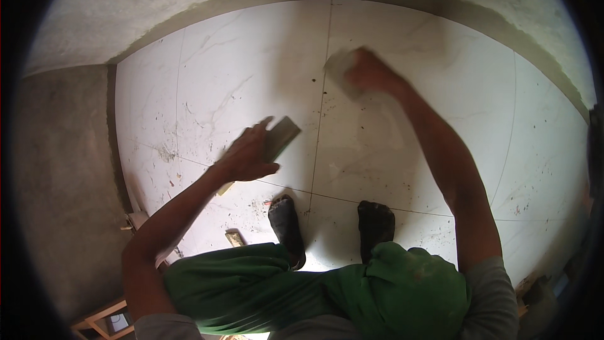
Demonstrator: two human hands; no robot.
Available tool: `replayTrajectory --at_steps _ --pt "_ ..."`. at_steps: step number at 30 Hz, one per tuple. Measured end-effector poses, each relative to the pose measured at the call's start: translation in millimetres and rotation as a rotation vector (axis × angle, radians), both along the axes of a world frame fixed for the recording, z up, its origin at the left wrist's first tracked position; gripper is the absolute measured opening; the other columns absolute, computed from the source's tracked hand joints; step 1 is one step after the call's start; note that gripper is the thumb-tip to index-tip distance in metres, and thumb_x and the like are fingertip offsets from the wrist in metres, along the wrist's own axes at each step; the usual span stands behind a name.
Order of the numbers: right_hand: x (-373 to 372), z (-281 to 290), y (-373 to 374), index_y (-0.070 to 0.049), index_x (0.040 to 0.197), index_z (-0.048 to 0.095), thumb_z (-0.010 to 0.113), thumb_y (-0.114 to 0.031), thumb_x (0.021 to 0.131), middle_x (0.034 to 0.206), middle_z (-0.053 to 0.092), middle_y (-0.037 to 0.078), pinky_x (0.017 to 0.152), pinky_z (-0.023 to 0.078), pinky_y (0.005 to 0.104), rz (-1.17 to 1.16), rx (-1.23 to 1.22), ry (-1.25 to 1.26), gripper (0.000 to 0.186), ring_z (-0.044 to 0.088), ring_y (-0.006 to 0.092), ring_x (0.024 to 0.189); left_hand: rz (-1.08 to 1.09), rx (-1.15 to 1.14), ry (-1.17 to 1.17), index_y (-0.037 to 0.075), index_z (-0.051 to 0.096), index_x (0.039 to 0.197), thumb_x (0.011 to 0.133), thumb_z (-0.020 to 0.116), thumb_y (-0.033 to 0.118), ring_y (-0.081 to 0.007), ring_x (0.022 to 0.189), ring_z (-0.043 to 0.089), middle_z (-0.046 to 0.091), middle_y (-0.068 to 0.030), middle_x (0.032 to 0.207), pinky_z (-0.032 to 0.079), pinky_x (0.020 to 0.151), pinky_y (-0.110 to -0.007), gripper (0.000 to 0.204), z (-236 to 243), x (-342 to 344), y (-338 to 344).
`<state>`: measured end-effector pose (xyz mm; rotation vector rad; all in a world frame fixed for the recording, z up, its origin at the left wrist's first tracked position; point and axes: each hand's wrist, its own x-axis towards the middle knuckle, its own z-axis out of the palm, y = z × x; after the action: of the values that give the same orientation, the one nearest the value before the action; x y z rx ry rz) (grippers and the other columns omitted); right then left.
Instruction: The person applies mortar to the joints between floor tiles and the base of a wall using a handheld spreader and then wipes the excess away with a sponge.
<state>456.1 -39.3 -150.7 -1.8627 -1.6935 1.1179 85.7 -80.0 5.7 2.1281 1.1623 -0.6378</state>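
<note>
My left hand [245,154] is over the white floor tiles, with thumb and fingers around the end of a grey-green rectangular block [282,137]. What the block is made of does not show. Farther ahead and to the right, my right hand [375,72] is smeared by motion. Its fingers are closed on a pale greyish flat piece [341,70], held against or just above the tiles; the blur hides its exact kind. Marble-veined tiles [402,145] with thin dark joints and scattered specks of dirt lie beneath both hands.
My feet in dark footwear [286,223] stand on the tiles. A small wooden piece [235,237] lies left of them. Bare grey walls [69,176] bound the floor left and ahead. A wooden frame [104,322] is at lower left, and dark items [544,299] sit at lower right.
</note>
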Motion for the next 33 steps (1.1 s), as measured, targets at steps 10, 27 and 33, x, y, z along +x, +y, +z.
replayTrajectory --at_steps 10,27,33 --pt "-57.7 -20.3 2.1 0.006 0.116 0.071 0.07 -0.014 0.082 0.103 0.075 0.026 0.094 0.057 0.0414 0.165 0.084 0.082 0.039 0.073 0.0326 0.101 0.183 0.011 -0.076 0.007 0.021 0.166 0.075 0.094 0.046 -0.0451 0.133 0.057 0.056 -0.0314 0.141 0.048 0.112 -0.054 0.122 35.5 -88.6 -71.4" --pt "5.5 68.9 69.3 -0.006 0.108 0.076 0.065 -0.013 0.088 0.109 0.074 0.018 0.096 0.056 0.0499 0.088 0.361 -0.553 0.024 0.069 0.0349 0.111 0.693 -0.129 0.103 0.006 0.016 0.168 0.072 0.094 0.05 -0.0426 0.126 0.059 0.06 -0.0255 0.137 0.049 0.106 -0.054 0.131 68.8 -163.6 -169.6" --pt "7.0 51.0 85.4 -0.005 0.114 0.075 0.066 -0.012 0.088 0.111 0.074 0.018 0.096 0.055 0.0525 0.082 0.42 -0.642 0.028 0.068 0.0377 0.111 0.732 -0.11 0.119 0.005 0.019 0.167 0.072 0.095 0.048 -0.0422 0.122 0.061 0.063 -0.0247 0.132 0.051 0.103 -0.053 0.128 65.4 -182.9 -182.1"
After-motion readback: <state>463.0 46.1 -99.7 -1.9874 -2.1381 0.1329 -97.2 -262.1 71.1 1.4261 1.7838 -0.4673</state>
